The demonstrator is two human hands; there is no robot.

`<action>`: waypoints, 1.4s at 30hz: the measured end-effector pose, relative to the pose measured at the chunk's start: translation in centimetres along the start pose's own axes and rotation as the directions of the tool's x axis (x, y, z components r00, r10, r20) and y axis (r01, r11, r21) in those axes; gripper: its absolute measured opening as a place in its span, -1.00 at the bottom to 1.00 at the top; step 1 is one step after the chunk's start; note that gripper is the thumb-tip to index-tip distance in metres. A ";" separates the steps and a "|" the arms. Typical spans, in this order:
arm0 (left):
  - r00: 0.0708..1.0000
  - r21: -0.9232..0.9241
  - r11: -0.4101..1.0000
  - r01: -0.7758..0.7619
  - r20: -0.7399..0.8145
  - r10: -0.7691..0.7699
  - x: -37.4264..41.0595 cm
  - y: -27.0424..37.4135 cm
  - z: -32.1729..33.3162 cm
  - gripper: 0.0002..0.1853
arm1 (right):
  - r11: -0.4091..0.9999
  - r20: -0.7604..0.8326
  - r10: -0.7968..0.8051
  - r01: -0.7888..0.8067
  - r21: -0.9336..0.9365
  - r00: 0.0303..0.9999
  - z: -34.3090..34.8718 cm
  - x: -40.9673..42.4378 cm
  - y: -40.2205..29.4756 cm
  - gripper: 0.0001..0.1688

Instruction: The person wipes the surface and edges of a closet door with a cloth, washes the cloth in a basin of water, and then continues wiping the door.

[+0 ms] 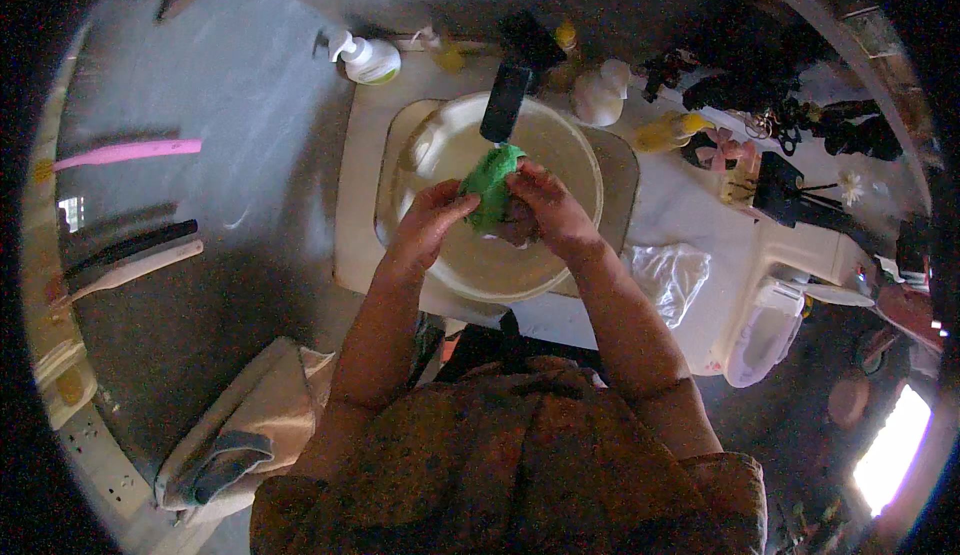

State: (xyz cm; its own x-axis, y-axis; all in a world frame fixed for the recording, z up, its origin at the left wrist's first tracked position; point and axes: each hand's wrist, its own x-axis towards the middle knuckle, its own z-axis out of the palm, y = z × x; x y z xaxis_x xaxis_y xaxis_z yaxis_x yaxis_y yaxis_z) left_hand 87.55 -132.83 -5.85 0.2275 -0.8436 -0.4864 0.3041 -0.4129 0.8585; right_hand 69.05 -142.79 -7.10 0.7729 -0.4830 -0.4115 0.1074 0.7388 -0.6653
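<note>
Both hands meet over a round, pale washbasin (pixel 600 172), holding a bunched green cloth or sponge (pixel 491 187) between them. My left hand (pixel 435 221) grips its left side, the thumb lying across the front. On the other side, the fingers of my right hand (pixel 551 202) are closed around the right edge. Directly above the green piece is the end of a black faucet (pixel 504 105), with a small pale spot at its outlet that may be water. The basin sits within a rectangular sink recess (pixel 622 187). Beneath my right hand the details are blurred.
A white pump bottle (pixel 373 61) stands at the back left. Behind and right are a white container (pixel 598 99) and a yellow bottle (pixel 664 133). A clear plastic bag (pixel 667 277) lies near my right forearm. Toothbrushes (pixel 135 151) and a towel (pixel 247 427) are at left; a toilet (pixel 772 322) is at right.
</note>
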 end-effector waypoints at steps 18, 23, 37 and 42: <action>0.904 -0.072 0.985 -0.156 -0.413 0.113 -0.9 0.0 -4.4 -0.78 | 0.996 -0.370 -0.032 0.059 0.064 0.928 -1.9 -1.4 0.5 -0.67; 0.778 -0.115 0.871 -0.478 -0.514 0.360 -2.5 2.6 -4.2 -0.81 | 0.968 -0.350 -0.149 0.209 0.141 0.925 -1.7 -1.5 -3.2 -0.73; 0.929 -0.659 0.682 0.317 0.074 -0.362 3.8 -10.9 1.4 -0.47 | 0.478 -0.134 -0.363 0.061 -0.876 0.922 -1.3 4.1 11.1 -0.61; 0.947 -0.754 0.574 0.319 0.243 -0.208 3.3 -7.9 1.5 -0.51 | 0.284 0.079 -0.494 0.247 -0.927 0.866 6.8 -0.3 9.0 -0.69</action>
State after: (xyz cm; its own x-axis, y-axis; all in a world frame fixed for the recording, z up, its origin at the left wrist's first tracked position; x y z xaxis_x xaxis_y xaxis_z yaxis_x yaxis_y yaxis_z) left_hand 84.48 -132.91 -13.95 -0.0727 -0.7969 -0.5997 0.9448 -0.2476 0.2145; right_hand 74.02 -132.78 -8.73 0.6656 -0.7460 0.0222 -0.3580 -0.3452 -0.8676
